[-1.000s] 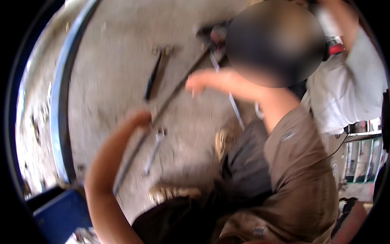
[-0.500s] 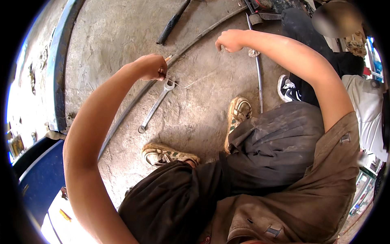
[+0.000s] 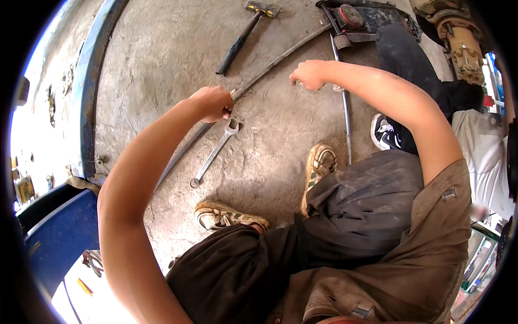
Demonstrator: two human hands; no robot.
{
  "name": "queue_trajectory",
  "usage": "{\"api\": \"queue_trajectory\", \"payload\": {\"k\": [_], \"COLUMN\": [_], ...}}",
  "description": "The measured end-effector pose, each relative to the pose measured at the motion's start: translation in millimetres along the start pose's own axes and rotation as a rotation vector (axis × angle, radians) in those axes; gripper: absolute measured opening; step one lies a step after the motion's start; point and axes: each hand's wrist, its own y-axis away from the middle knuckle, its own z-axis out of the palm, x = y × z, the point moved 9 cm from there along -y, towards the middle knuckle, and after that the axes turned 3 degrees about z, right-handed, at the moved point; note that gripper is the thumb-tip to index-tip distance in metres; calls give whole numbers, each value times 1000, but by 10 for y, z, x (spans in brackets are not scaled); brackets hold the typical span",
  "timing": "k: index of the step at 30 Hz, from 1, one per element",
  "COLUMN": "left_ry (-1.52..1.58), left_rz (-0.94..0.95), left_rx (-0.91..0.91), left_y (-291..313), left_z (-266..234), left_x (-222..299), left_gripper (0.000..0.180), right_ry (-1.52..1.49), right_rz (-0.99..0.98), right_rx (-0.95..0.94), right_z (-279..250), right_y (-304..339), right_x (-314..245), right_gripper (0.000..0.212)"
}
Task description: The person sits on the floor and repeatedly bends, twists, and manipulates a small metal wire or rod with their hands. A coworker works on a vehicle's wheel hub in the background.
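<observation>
My left hand (image 3: 213, 105) is closed over the concrete floor, pinching a thin pale wire (image 3: 245, 124) whose loose part sticks out to the right. A small light tip shows above its knuckles; I cannot make out what it belongs to. Just below that hand lies a steel combination wrench (image 3: 214, 154), open jaw up. Behind the hand runs a long dark bar or hose (image 3: 280, 56), slanting across the floor. My right hand (image 3: 309, 74) is held farther right with fingers curled together; anything in them is too small to tell. Beside it lies a slim metal rod (image 3: 347, 127).
A black-handled hammer (image 3: 240, 44) lies at the far side. A dark metal device with rollers (image 3: 345, 40) stands beyond my right hand. Another person's sneaker (image 3: 380, 131) and dark-trousered leg (image 3: 399, 59) are at right. A blue beam (image 3: 86, 108) and blue bin (image 3: 65, 232) stand left.
The view has shifted, bringing the hammer's head into sight. My left hand sits slightly closer to my right hand, still holding the wire. My right hand remains curled.
</observation>
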Motion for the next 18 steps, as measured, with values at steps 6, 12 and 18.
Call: {"api": "queue_trajectory", "payload": {"k": [6,12,18], "left_ry": [1,7,-55], "left_rz": [-6,33,87], "left_rx": [-15,60,133], "left_y": [-17,-23,22], "left_z": [44,55,13], "left_x": [19,3,103], "left_gripper": [5,12,18], "right_ry": [58,45,-175], "right_rz": [11,18,-5], "right_rx": [-11,-29,-10], "right_z": [-69,20,87], "right_y": [75,21,1], "right_x": [-30,30,-158], "right_gripper": [45,45,42]}}
